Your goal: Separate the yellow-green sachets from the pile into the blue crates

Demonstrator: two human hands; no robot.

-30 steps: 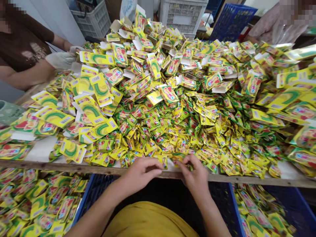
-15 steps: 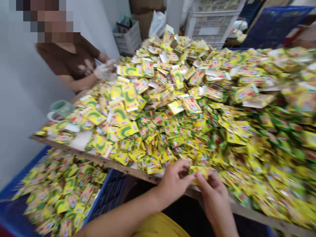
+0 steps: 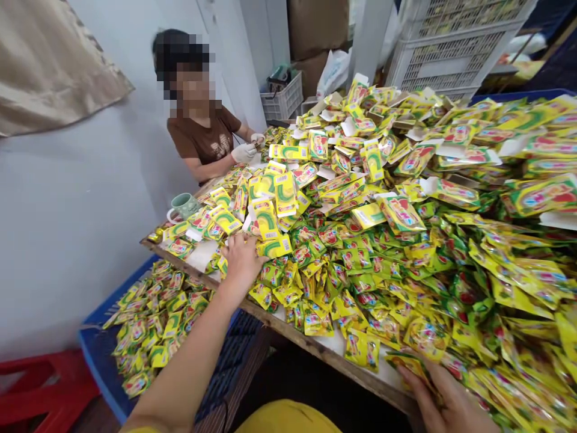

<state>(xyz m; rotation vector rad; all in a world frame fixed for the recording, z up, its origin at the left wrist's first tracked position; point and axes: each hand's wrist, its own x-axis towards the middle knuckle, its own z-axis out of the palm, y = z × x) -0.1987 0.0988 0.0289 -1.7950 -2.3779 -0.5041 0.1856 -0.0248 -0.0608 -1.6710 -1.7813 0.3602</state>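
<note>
My left hand (image 3: pixel 242 260) lies over the cartons near the table's left front edge, its fingers bent round a small yellow carton that it mostly covers. Right beside it is a yellow-and-green carton (image 3: pixel 276 246). At the front edge on the right, my right hand (image 3: pixel 444 394) pinches a shiny yellow-and-green sachet (image 3: pixel 412 365) between thumb and fingers. Another sachet (image 3: pixel 362 349) lies flat to its left. Loose sachets (image 3: pixel 356 258) cover the near part of the table, and open-flapped cartons (image 3: pixel 401 213) are heaped behind them.
A blue crate (image 3: pixel 101 307) of filled cartons stands below the table's left edge. A green mug (image 3: pixel 184 205) sits at the table's left corner. Across the table a person (image 3: pixel 207 141) in white gloves works. Behind are white crates (image 3: pixel 451 57); a red stool (image 3: pixel 49 385) is lower left.
My hands were together at the table edge around a yellow packet. They have parted: the left has moved left onto the cartons, the right has moved right with a sachet. The view has turned left.
</note>
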